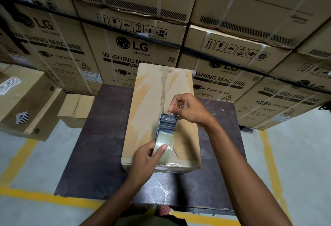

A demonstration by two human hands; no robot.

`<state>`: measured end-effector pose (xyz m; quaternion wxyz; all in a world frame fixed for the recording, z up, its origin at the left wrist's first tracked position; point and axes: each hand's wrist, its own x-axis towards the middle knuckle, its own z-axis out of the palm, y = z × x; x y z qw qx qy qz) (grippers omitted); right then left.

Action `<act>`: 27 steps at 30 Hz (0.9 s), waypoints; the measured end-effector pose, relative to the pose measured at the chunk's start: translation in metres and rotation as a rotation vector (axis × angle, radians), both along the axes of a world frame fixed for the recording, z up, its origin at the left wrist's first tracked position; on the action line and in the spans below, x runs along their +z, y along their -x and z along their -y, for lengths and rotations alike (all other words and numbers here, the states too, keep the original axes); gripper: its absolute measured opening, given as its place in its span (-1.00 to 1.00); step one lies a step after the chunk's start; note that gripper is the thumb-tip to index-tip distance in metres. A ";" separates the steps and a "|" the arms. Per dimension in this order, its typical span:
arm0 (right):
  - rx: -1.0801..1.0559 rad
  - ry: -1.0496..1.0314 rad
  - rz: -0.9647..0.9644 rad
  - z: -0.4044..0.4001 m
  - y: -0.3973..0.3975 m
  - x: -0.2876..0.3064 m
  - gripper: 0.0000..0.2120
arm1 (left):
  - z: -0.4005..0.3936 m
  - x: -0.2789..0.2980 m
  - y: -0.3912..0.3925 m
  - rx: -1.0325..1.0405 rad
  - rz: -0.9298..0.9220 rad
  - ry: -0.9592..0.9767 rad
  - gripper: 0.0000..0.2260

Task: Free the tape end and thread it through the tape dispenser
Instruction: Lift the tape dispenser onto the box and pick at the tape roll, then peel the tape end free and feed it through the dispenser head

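So the left hand (146,161) was wrapped around the tape roll (163,142), thumb lying across its face and fingers curled behind it. The right hand (189,108) was pinched shut on the tape end (172,113), a thin clear strip pulled up right at the front of the tape dispenser (167,123). The dispenser itself was blue and sat on top of a cardboard box (155,100), around the middle of its taped seam. That box lay lengthwise on a dark table (100,136), reaching past the far edge. Behind it all were stacked washing machine cartons (132,50), plus a small open box (77,107) on the floor (32,168) off the table's left side.
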<state>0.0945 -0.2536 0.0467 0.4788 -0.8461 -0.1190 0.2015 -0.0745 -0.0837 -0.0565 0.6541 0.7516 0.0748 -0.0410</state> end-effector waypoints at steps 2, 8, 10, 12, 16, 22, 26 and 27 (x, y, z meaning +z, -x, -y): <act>0.012 -0.003 -0.002 0.000 0.001 0.001 -0.86 | -0.001 0.003 0.003 -0.012 0.005 0.023 -0.48; 0.007 -0.038 -0.008 -0.004 0.003 0.003 -0.94 | -0.004 0.001 0.006 -0.017 -0.011 0.064 -0.59; -0.001 -0.051 -0.009 -0.005 0.005 0.003 -0.92 | -0.006 -0.003 0.007 -0.012 -0.005 0.049 -0.60; -0.038 -0.069 -0.003 -0.006 0.007 0.002 -0.89 | -0.006 -0.006 0.010 -0.021 0.014 0.026 -0.58; -0.089 -0.069 0.032 -0.009 0.008 0.003 -0.85 | -0.007 -0.014 0.015 -0.065 0.030 -0.011 -0.48; 0.022 -0.088 0.007 -0.004 0.004 0.010 -0.88 | -0.019 -0.009 0.012 -0.073 0.028 -0.081 -0.38; 0.081 -0.104 0.024 -0.007 0.003 0.014 -0.89 | -0.023 0.016 0.011 0.031 0.047 -0.169 -0.53; 0.092 -0.102 0.034 -0.008 0.003 0.015 -0.88 | -0.023 0.023 0.010 0.077 0.055 -0.190 -0.61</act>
